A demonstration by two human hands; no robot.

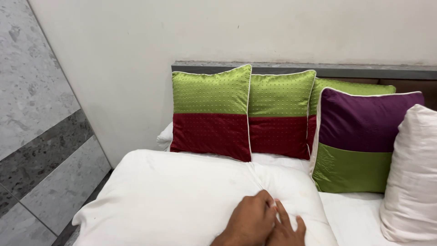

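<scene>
Left hand (249, 221) pinches white pillow (191, 196) fabric; right hand (287, 230) fingers flat, together. Thin grip likely slips; a tug may topple cushions (211, 114).

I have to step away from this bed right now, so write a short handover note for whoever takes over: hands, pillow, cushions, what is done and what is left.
Hands: both hands lie together at the bottom edge of the view, pressed on the near edge of the large white pillow, pinching its cloth; which is left or right cannot be told.
Things: the white pillow lies flat on the bed. Behind it, green-and-red cushions stand against the headboard; a purple-and-green cushion and another white pillow stand at right.
Done: cushions upright.
Left: the flat pillow is not yet stood up.
</scene>
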